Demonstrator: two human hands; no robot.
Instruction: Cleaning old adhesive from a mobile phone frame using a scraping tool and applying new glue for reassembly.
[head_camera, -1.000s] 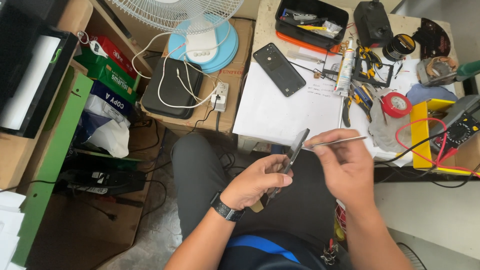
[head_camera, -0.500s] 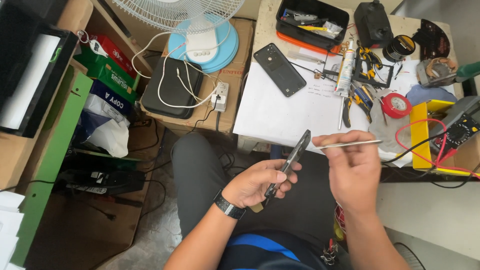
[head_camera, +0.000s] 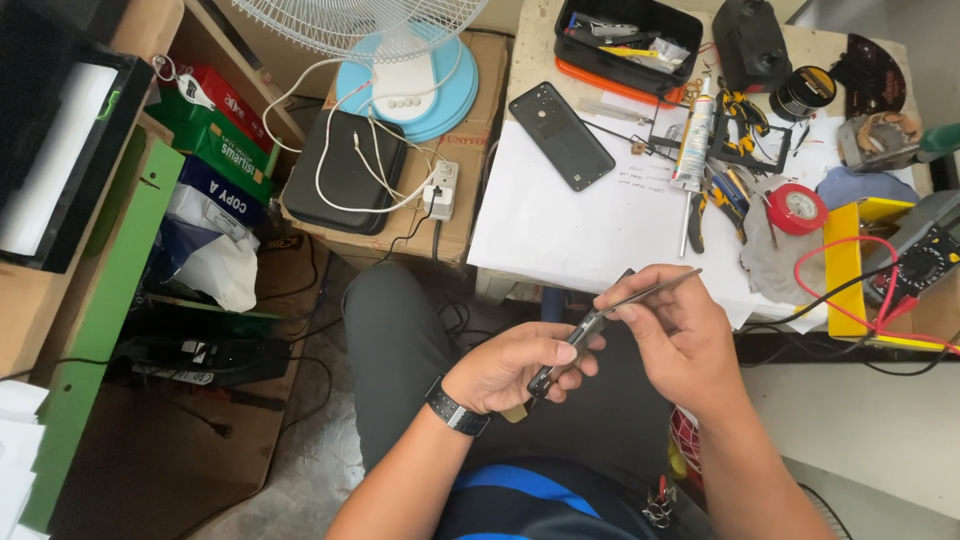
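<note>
Our left hand (head_camera: 515, 368) is closed around a slim dark phone (head_camera: 578, 338), held edge-on over our lap, just short of the desk's near edge. Our right hand (head_camera: 680, 335) pinches thin metal tweezers (head_camera: 655, 290), whose tip meets the phone's upper end while the handle points up over that near edge.

On the desk (head_camera: 540, 70), a white paper sheet (head_camera: 580, 225) covers the near left part, and much of it lies bare right in front of our hands. A second black phone (head_camera: 560, 136) lies face down at the sheet's far side. Toward the far edge sits a black tray (head_camera: 690, 40) of small parts. Right of the sheet the surface is crowded: a white tube (head_camera: 694, 135), pliers (head_camera: 728, 195), a red tape roll (head_camera: 797, 209), and at the right edge a yellow multimeter (head_camera: 925, 250) whose red lead (head_camera: 840, 245) loops close to our right hand.

Left of the desk, a cardboard box (head_camera: 470, 215) carries a black pouch (head_camera: 340, 175), a white power strip (head_camera: 440, 190) and a blue fan base (head_camera: 435, 95). Green shelving (head_camera: 110, 290) stands at the far left, with bare floor between it and our knee.
</note>
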